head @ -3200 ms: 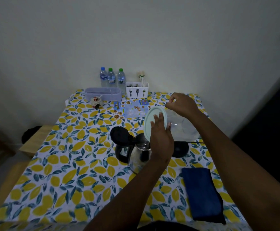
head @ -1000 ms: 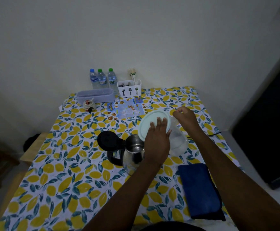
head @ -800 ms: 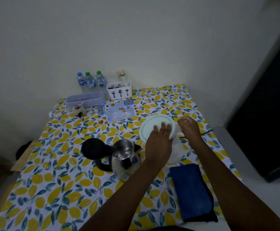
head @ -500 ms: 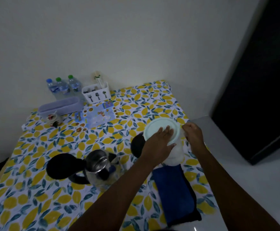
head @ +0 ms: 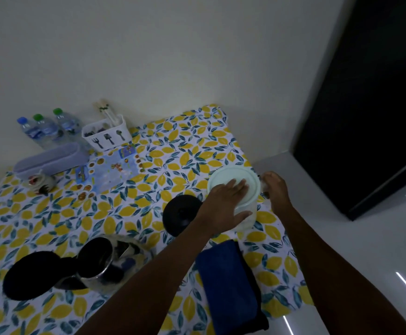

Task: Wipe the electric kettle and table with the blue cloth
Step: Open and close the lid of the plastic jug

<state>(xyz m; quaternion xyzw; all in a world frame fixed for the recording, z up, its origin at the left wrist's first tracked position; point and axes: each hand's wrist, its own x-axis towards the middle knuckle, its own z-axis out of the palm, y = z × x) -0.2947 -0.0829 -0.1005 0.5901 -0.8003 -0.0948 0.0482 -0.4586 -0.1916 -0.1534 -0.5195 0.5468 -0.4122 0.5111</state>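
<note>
The steel electric kettle [head: 105, 264] stands at the lower left with its black lid [head: 30, 274] flipped open. Its round black base [head: 181, 215] lies apart, near the table's middle. A folded blue cloth [head: 231, 288] rests by the near right edge of the lemon-print table [head: 173, 146], untouched. My left hand [head: 223, 206] lies flat on the pale green lid [head: 243, 176] of a clear plastic jug [head: 246, 220], with the thumb along its side. My right hand [head: 275, 187] grips the jug's far right side, where the handle is hidden.
At the back left stand three water bottles [head: 47, 129], a white cutlery caddy [head: 106, 135], a lilac tray [head: 49, 159], a blue printed sheet [head: 111, 169] and a small cup [head: 39, 182]. A dark doorway [head: 366, 105] and white floor lie right of the table.
The jug came down from its tilt over the kettle and now stands upright at the right edge. My view swung right, so the kettle sits further left.
</note>
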